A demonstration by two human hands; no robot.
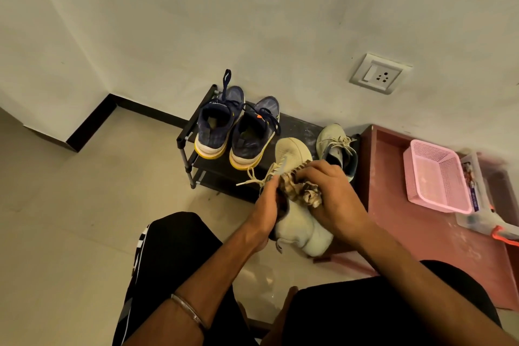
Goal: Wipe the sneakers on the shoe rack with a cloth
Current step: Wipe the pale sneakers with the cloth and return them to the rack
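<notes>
The left hand (pixel 268 206) is gripping the cream sneaker (pixel 295 222) by its opening, fingers curled in over the collar, holding it just in front of the black shoe rack (pixel 297 123). The right hand (pixel 334 196) is coming over the top, fingers bent round a bunched brown patterned cloth (pixel 302 191) and pressing it against the sneaker's tongue area, right between the two hands. The sneaker's toe is pointing away from the person, out past both hands toward the rack; its heel is sitting below the right wrist. Its loose laces (pixel 252 177) are trailing out just beyond the left hand's fingertips.

Further out past the left hand, a pair of navy sneakers (pixel 233 126) with yellow-edged soles is sitting side by side on the rack's top shelf, heels facing the person. Just beyond the right hand's knuckles, a second pale sneaker (pixel 335 143) is lying on the same shelf, near the rack's right end.

Out to the right of the right hand, a reddish low counter (pixel 393 222) is carrying a pink plastic basket (pixel 438 180). A thin metal bangle (pixel 188 312) is riding on the left forearm, and the person's knees in black trousers (pixel 174 255) are showing beneath both arms.
</notes>
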